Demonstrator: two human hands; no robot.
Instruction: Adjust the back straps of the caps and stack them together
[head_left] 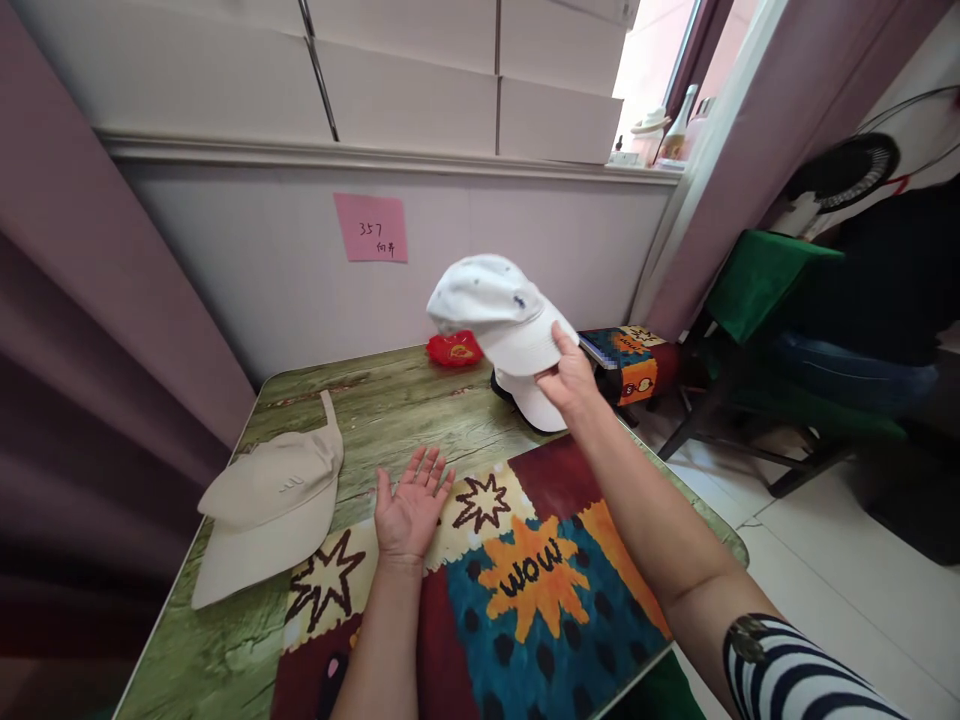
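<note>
My right hand (568,375) grips a white baseball cap (487,300) by its brim and holds it up over the far side of the table. A small dark emblem shows on the cap's front. Below and behind it, partly hidden, lies another white cap (534,400) with a dark edge underneath. My left hand (414,505) rests palm up with fingers spread, holding nothing, over the patterned mat (536,665). To its left a beige cap (274,490) lies on the table, its strap pointing away from me.
The green wood-grain table (360,400) stands against the wall. A red plastic packet (454,349) lies at the back. On the wall is a pink note (371,228). To the right are a green-covered chair (772,280), a seated person (885,280) and a fan (855,172).
</note>
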